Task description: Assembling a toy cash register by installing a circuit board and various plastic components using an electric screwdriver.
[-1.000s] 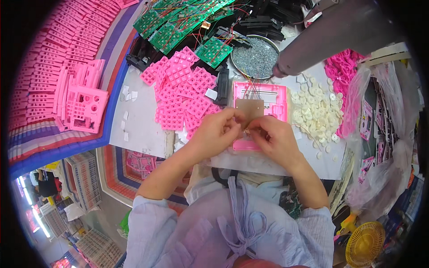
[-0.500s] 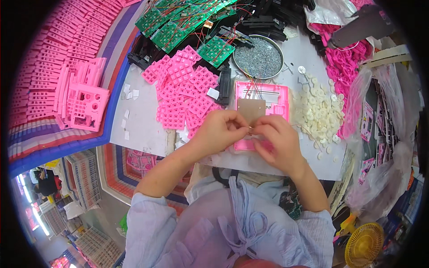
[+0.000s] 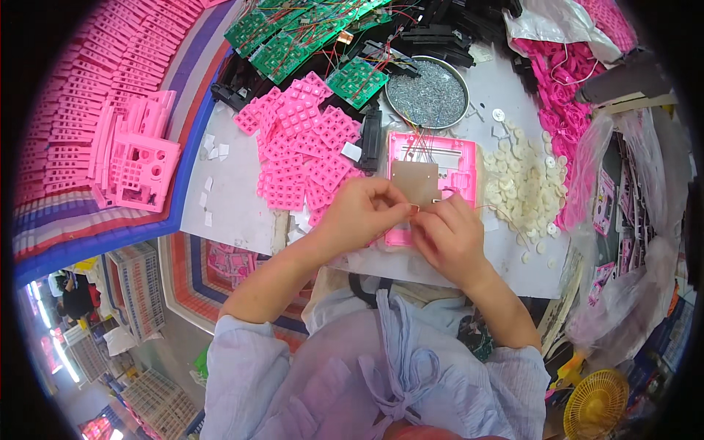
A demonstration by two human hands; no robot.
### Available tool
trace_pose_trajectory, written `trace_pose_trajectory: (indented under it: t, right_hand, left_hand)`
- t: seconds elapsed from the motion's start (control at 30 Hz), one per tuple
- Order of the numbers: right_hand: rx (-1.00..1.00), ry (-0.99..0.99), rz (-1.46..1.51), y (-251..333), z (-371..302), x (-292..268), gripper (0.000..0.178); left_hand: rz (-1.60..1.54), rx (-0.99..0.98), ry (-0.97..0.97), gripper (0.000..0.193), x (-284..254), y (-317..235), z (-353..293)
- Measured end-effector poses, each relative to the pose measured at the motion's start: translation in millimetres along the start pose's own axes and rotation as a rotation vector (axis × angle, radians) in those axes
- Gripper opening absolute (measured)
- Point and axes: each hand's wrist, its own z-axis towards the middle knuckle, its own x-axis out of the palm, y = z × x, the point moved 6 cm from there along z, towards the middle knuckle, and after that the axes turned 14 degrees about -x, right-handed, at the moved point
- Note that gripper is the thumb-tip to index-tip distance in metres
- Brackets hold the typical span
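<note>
— While green boards (image 3: 282, 60) crowd the far left corner of the table (image 3: 238, 199), what fills the rest of it?

— Pink keypads (image 3: 286, 158) heap up just in from the left edge, with paper scraps (image 3: 208, 218) beside them. A round dish (image 3: 467, 99) of small metal bits (image 3: 425, 92) stands toward the far edge, and white discs (image 3: 524, 176) spread near the right edge, next to pink loops (image 3: 561, 139).

— And around it?

— Off the left edge, a striped sheet (image 3: 88, 227) carries rows of pink casings (image 3: 81, 117); off the right slump clear bags (image 3: 616, 301). Racks (image 3: 139, 286) show past the near left corner, a yellow grille (image 3: 595, 403) past the near right.

— What is hard to make out?

— A dark bar (image 3: 623, 88) at the right is partly cut off, the boards run out of view, and the hands cover part of the shell (image 3: 398, 237).

— Where is that shell?

— By the middle of the near edge, flat, open side up, bright pink. A plain brown board (image 3: 414, 182) lies over it, and fine wires (image 3: 420, 143) fan out beyond.

— And each grip?

— The left hand (image 3: 363, 213) pinches a thin wire (image 3: 415, 208) above the shell's near half. Fingers of the right hand (image 3: 451, 235) bend in close beside; whether they grasp anything, I cannot tell.
</note>
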Motion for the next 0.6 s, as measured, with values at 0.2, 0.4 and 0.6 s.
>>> trace_pose_trajectory:
  t: [0.2,0.4,0.6]
  right_hand:
    - [0.015,0.118,-0.025,5,-9,14,0.014]
    - [0.078,0.193,-0.002,5,-6,19,0.011]
    - [0.154,0.274,0.004,3,-9,24,0.009]
  left_hand:
    - [0.531,0.614,-0.189,0.012,11,-13,-17]
    - [0.604,0.694,-0.235,0.015,12,-5,-20]
    - [0.619,0.650,-0.253,0.014,11,-3,-18]
